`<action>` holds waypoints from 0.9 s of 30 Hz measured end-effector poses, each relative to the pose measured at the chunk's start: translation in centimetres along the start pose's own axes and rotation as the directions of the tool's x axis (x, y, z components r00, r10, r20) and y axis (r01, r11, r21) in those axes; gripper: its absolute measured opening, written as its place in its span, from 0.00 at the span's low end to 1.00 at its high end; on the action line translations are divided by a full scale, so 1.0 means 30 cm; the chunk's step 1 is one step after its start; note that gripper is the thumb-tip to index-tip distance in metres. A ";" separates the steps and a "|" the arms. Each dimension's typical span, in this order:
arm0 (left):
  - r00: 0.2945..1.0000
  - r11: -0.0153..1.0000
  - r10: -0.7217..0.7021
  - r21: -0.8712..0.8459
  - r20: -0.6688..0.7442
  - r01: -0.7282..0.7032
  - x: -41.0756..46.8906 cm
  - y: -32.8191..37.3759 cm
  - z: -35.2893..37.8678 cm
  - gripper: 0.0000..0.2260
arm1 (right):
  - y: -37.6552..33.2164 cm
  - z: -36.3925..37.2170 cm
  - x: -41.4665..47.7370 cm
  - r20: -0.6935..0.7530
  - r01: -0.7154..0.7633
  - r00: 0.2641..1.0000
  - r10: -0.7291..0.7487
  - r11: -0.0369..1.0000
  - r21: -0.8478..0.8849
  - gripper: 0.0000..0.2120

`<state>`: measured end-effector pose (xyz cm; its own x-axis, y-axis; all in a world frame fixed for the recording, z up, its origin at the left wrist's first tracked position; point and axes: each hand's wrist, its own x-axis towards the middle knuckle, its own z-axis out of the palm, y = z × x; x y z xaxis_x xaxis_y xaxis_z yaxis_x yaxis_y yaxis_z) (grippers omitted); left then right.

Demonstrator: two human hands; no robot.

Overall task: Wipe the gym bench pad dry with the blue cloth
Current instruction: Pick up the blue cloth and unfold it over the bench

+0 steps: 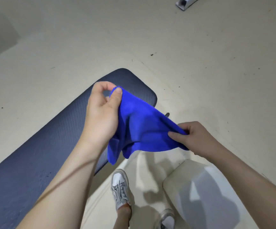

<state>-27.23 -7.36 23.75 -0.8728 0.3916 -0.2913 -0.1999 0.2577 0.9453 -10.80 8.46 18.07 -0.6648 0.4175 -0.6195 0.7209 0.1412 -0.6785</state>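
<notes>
The left hand point(101, 109) reaches up from the lower left on a bare forearm, wrist bent slightly, palm turned toward the camera; its thumb and forefinger pinch one corner of the blue cloth point(142, 126), the other fingers curled loosely behind; the right hand point(193, 138) comes in from the lower right, back of the hand up, and grasps the opposite edge of the cloth between thumb and curled fingers; both hands are closed on the fabric, neither released

The cloth spans the gap between the two pinches, its upper edge drawn fairly taut; its long axis slopes from the left pinch, higher and farther out, down to the right pinch, lower and nearer the body; below that line the slack sags in folds, and the lowest flap dangles just beside the left wrist

The gym bench pad point(43, 138) lies beneath and behind the left hand, dark and ribbed; its long axis runs from the lower left, under the left forearm, to a rounded end just beyond the left pinch; the cloth is held up over the pad's edge nearest the body, and whether the hanging flap touches it cannot be told; under the right grip are a pale floor point(216, 63), a grey-and-white shoe point(120, 187) and a light trouser leg point(200, 187)
</notes>
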 end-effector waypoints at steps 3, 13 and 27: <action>0.988 0.985 -0.008 -0.169 -0.154 -0.018 0.136 0.043 -0.061 0.04 | -0.193 -0.003 0.053 -0.177 0.089 0.982 -0.063 0.987 0.137 0.20; 0.888 0.914 0.121 -0.299 -0.444 -0.274 0.532 0.223 -0.177 0.06 | -0.708 -0.028 0.228 -0.604 0.468 0.721 -0.339 0.882 0.064 0.10; 0.939 0.908 -0.337 0.290 0.075 0.302 0.395 -0.244 -0.151 0.06 | -0.205 0.107 0.467 -0.240 -0.174 0.938 0.250 0.939 0.297 0.17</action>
<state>-38.13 -8.61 14.03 -0.7187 0.3468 -0.6026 -0.3161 0.6089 0.7275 -25.18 10.56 12.29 -0.3966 0.6421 -0.6560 0.7344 -0.2068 -0.6464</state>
